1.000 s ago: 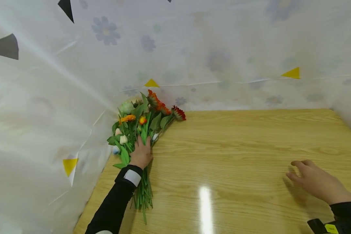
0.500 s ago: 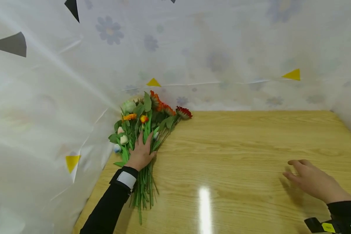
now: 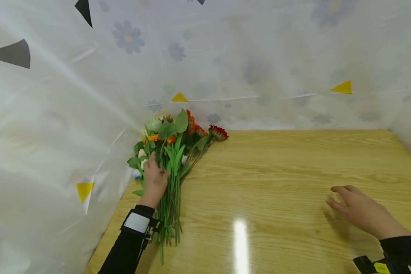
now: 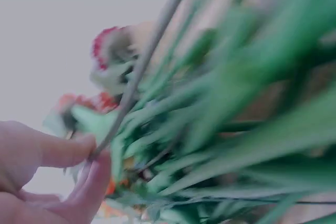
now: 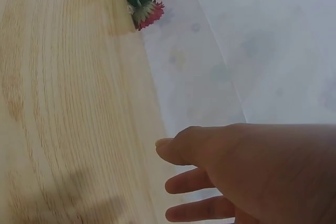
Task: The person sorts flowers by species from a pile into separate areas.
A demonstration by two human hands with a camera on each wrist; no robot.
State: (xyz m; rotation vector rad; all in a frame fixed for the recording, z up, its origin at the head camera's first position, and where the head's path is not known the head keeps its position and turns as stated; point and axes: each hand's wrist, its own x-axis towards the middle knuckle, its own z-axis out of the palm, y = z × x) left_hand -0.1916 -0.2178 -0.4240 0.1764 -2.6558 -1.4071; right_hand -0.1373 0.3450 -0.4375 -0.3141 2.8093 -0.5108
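The left hand [image 3: 154, 183] is pinching a thin stem [image 4: 138, 72], the flower bunch [image 3: 172, 167] is lying blooms-away, and the loose-fingered right hand [image 3: 365, 211] is hanging well apart.

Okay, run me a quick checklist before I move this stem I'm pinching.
1. Left grip holding the stem: ok, pinched between thumb and fingers.
2. Stem separate from its neighbours: cannot tell, the left wrist view is blurred and crowded.
3. Which bloom that stem carries: cannot tell.
4. Right grip free: ok, fingers relaxed, holding nothing.
5. Bunch of flowers supported: ok, lying on the table.
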